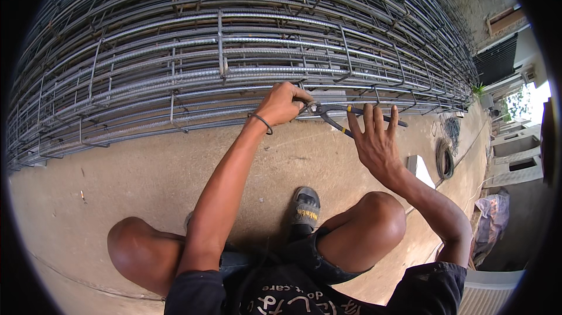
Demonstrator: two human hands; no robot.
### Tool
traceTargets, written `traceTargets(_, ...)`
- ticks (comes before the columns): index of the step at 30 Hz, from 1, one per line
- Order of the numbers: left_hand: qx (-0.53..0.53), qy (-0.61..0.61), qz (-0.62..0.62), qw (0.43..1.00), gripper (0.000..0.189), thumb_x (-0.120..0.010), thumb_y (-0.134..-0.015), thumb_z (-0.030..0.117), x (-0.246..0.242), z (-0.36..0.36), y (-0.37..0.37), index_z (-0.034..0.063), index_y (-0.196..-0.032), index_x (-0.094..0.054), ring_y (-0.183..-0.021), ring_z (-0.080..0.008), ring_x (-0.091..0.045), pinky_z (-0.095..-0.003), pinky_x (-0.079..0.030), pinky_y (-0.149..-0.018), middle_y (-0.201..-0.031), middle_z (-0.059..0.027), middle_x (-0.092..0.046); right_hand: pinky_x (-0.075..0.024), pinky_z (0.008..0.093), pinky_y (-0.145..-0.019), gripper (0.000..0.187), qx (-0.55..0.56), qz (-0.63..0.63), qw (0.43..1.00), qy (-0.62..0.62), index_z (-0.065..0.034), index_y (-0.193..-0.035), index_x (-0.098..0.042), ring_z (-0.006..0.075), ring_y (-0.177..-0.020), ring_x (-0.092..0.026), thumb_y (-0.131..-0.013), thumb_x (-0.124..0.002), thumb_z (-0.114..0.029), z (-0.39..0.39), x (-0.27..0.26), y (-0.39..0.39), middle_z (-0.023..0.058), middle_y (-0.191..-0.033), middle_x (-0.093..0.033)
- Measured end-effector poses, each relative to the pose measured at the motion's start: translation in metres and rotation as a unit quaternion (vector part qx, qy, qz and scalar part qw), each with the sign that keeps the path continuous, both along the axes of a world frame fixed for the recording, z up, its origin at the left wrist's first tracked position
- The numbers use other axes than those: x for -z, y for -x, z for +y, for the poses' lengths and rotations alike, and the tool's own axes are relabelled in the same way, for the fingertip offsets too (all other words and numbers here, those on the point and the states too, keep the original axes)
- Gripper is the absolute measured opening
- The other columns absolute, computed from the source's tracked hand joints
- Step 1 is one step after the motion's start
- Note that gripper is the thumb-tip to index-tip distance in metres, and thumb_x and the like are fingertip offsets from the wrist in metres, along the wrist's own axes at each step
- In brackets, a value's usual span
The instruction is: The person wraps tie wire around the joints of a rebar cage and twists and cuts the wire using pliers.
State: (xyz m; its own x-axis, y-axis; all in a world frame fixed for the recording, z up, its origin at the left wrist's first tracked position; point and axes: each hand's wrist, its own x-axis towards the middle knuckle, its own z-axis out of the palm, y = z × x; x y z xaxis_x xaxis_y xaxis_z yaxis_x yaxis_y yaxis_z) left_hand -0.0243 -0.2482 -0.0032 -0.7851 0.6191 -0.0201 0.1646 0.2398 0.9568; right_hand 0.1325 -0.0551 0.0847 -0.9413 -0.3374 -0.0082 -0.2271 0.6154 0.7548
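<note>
A pair of end-cutting nippers with dark handles and yellow bands lies across the view at the lower edge of a stack of rebar cages. My right hand is on its handles, fingers extended over them and the handles spread apart. The jaws are beside a lower steel bar, close to the fingers of my left hand. My left hand is bent at the bars with thumb and fingers together near the jaws; whether tie wire is pinched there is too small to tell. A dark band circles my left wrist.
The rebar stack runs across the whole front. On the concrete floor at the right are a coil of wire, a tangled wire bundle and a white block. My knees and a sandal are below my hands.
</note>
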Motion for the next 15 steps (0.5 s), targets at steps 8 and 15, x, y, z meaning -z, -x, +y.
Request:
traceTargets(8, -0.005, 0.005, 0.015, 1.000, 0.029, -0.062, -0.081, 0.000, 0.0033, 0.0010, 0.0005, 0.0108, -0.105, -0.075, -0.090, -0.0259, -0.069, -0.0364, -0.053, -0.080, -0.102, -0.0132, -0.073, -0.0365, 0.0606, -0.095, 0.062, 0.005, -0.005, 1.000, -0.028, -0.0044, -0.141, -0.041, 0.0340, -0.121, -0.042, -0.084, -0.058, -0.021, -0.0020, -0.0052, 0.0009, 0.0232, -0.131, -0.045)
traceTargets(15, -0.007, 0.015, 0.012, 1.000, 0.029, -0.062, -0.082, 0.001, 0.0060, 0.0024, 0.0007, 0.0136, -0.105, -0.075, -0.081, -0.0237, -0.068, -0.0369, -0.052, -0.073, -0.097, -0.0120, -0.073, -0.0408, 0.0540, -0.087, 0.052, -0.023, 0.013, 0.997, -0.073, -0.0050, -0.132, -0.048, 0.0324, -0.112, -0.047, -0.084, -0.056, -0.022, -0.0039, -0.0049, 0.0018, 0.0212, -0.123, -0.050)
